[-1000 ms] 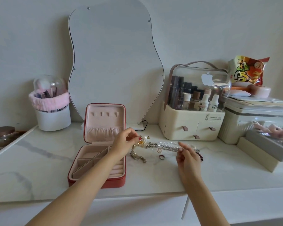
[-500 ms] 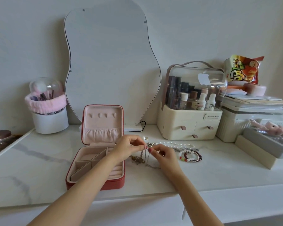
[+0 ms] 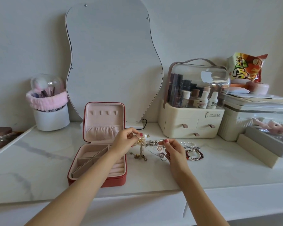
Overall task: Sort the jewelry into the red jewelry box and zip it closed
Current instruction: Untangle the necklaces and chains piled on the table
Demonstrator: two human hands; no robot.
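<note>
One red jewelry box (image 3: pixel 97 180), lid open. Two hands: left hand (image 3: pixel 123 143), right hand (image 3: pixel 174 150). One gold chain (image 3: pixel 141 148) pinched by the left. Loose jewelry pile (image 3: pixel 192 152) on the counter, too tangled to count. One mirror (image 3: pixel 114 62). One cosmetics organizer (image 3: pixel 193 121) with three drawers. One brush cup (image 3: pixel 50 117). One snack bag (image 3: pixel 245 67).

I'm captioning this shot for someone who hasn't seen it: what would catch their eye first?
The open red jewelry box at the near left of the white tabletop, its pink lid upright. Just to its right, the left hand lifts a gold chain piece while the right hand pinches something from the tangled jewelry pile. Behind them stands a tall wavy mirror.
</note>
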